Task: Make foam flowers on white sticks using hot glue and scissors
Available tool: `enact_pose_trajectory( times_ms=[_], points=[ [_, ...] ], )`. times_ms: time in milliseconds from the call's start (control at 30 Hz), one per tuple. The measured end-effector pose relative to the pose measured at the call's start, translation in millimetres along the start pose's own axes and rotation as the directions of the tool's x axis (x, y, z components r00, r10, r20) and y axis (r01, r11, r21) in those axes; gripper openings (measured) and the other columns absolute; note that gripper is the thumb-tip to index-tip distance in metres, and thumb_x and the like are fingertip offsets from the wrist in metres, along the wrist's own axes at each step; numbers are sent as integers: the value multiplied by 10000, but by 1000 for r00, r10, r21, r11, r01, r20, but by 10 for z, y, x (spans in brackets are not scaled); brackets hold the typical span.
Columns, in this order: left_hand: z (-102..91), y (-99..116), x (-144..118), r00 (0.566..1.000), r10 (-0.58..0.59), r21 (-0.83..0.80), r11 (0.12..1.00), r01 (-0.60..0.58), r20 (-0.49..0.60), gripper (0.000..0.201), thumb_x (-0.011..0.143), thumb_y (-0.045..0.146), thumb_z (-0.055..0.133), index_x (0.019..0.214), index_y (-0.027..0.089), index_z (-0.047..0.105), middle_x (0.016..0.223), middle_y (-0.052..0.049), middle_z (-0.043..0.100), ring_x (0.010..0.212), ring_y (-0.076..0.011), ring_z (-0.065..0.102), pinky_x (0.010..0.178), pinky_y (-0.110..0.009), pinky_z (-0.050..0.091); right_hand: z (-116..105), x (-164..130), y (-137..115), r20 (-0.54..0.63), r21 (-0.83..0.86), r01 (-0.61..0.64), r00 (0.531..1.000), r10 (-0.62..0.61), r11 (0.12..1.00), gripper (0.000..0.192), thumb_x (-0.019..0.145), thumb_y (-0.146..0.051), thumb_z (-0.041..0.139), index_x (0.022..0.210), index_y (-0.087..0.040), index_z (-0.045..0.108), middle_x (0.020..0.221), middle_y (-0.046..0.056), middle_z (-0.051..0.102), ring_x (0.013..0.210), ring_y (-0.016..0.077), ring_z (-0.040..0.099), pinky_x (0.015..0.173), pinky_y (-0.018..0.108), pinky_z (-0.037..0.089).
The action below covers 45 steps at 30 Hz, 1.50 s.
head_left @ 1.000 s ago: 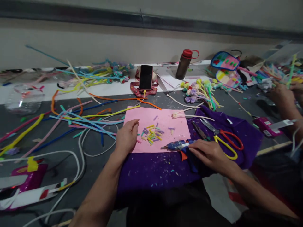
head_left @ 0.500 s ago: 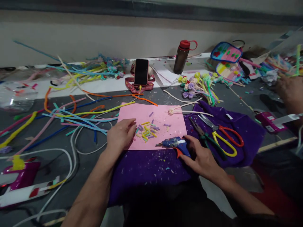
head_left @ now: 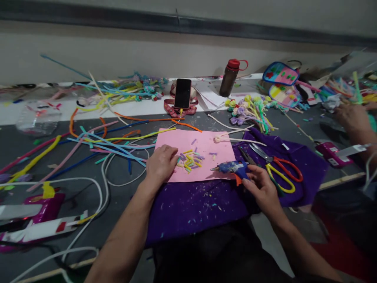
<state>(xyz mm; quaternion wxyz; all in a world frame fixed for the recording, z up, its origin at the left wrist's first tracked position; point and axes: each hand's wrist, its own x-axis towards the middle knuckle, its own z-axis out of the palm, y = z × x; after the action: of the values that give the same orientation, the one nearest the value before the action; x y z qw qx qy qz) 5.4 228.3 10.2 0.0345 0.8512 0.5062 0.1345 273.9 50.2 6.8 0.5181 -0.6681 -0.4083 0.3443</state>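
My right hand (head_left: 263, 188) grips a blue hot glue gun (head_left: 229, 167) with an orange trigger, its nozzle pointing left over the pink sheet (head_left: 203, 137). Resting on the left side of that sheet is my left hand (head_left: 161, 163), fingers curled together; whatever they may hold is hidden. Just right of it lies a small heap of cut yellow, purple and green pipe cleaner pieces (head_left: 190, 160). A cream pipe cleaner with a coiled end (head_left: 218, 139) crosses the sheet's upper right corner. Under the sheet is a purple cloth (head_left: 188, 212), dotted with scraps.
Scissors (head_left: 284, 169) and pliers (head_left: 247, 155) lie on the cloth at right. Loose pipe cleaners (head_left: 118, 145) and a white cable (head_left: 103, 177) spread left. Behind stand a phone (head_left: 182, 93) and a bottle (head_left: 229, 78). A co-worker's hand (head_left: 352, 120) is at far right.
My right hand has closed around the glue gun and lifted it slightly off the sheet. My left hand stays on the sheet, its fingers more curled. The view has shifted a little.
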Motion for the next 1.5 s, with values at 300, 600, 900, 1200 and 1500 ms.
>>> enact_pose_trajectory(
  times_ms=[300, 600, 900, 1200, 1500],
  points=[
    [-17, -11, -4, 969, -79, -234, 972, 23, -236, 285, 841, 297, 434, 1046, 193, 604, 1013, -43, 639, 935, -178, 576, 796, -285, 431, -74, -38, -125, 79, 470, -210, 977, 197, 857, 297, 678, -291, 673, 937, -193, 565, 603, -34, 529, 455, 64, 463, 409, 163, 358],
    [-141, 121, -11, 936, -73, -267, 964, -23, -344, 271, 800, 301, 499, 1021, 198, 619, 954, -39, 640, 874, -177, 592, 755, -284, 452, 60, 41, -247, 299, 521, -341, 932, 206, 783, 210, 739, -314, 628, 863, -156, 567, 627, 6, 585, 473, 84, 495, 399, 168, 362],
    [-258, 484, -138, 948, 6, -483, 859, -167, -318, 202, 816, 263, 503, 947, 198, 642, 936, -29, 663, 821, -142, 613, 711, -247, 481, 229, 97, -437, 781, 595, -767, 622, 51, 240, 361, 871, -369, 393, 1081, -96, 500, 704, -23, 448, 384, 6, 302, 283, 95, 222],
    [-277, 703, -274, 960, 150, -615, 742, -267, -236, 166, 812, 229, 519, 908, 213, 654, 919, -36, 679, 913, -163, 609, 792, -284, 479, 439, 67, -479, 705, 602, -640, 707, 58, 477, 369, 879, -368, 358, 1055, -104, 546, 655, -22, 484, 329, 10, 313, 281, 136, 209],
    [-227, 694, -284, 976, 147, -591, 778, -214, -160, 184, 828, 257, 494, 877, 211, 666, 916, -30, 689, 869, -159, 625, 777, -285, 485, 538, 46, -475, 353, 605, -270, 934, 51, 749, 245, 793, -271, 542, 1011, -164, 568, 746, 27, 626, 542, 110, 558, 470, 223, 453]
  ],
)
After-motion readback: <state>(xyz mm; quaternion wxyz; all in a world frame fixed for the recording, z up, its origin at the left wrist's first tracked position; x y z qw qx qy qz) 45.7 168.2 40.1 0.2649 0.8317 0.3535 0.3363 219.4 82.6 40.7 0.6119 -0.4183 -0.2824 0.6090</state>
